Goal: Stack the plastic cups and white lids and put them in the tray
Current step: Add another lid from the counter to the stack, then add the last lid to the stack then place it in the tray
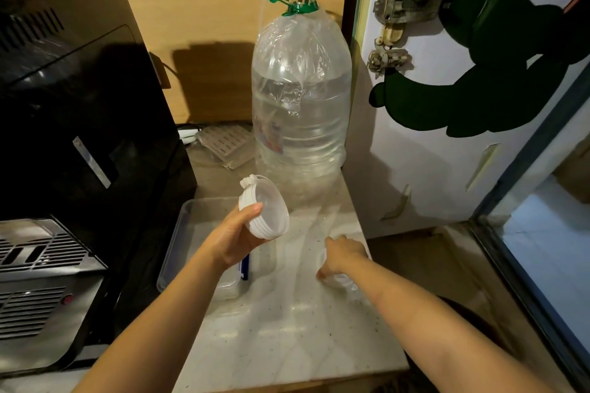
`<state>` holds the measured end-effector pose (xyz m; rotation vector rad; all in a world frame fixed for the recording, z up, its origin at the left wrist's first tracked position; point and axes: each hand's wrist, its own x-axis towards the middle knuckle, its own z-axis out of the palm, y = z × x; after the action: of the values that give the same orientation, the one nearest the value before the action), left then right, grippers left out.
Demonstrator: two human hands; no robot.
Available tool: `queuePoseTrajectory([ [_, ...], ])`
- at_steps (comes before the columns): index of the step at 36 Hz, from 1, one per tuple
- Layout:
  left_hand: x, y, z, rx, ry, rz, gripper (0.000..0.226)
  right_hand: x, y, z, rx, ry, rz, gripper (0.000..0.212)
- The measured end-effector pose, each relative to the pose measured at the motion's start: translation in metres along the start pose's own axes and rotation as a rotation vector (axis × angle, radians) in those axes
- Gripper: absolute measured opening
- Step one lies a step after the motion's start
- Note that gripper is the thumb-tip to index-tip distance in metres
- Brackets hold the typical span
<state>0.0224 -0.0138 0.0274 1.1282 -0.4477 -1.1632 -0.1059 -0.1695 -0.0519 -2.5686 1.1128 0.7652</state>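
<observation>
Over the marble counter (287,329), left hand (234,241) grips stacked lids (266,217) tilted.

A stack of round white plastic lids (266,215) is held tilted above the clear rectangular plastic tray (191,217), which lies flat on the pale marbled desk (287,329). Clear plastic cups (340,279) lie near the desk's right edge, largely hidden.
</observation>
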Motion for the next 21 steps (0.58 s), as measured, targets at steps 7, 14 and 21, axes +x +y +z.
queuePoseTrajectory([
  [7,-0.002,-0.003,0.001,0.025,-0.004,-0.011,0.117,0.002,0.001,0.001,0.004,0.017,0.003,0.076],
  [14,-0.001,-0.004,0.003,0.023,-0.002,-0.012,0.117,-0.002,0.001,-0.013,0.035,0.077,-0.038,0.069],
  [21,-0.001,-0.003,0.006,0.027,0.014,0.000,0.114,-0.015,-0.005,-0.048,0.156,0.200,-0.160,0.067],
])
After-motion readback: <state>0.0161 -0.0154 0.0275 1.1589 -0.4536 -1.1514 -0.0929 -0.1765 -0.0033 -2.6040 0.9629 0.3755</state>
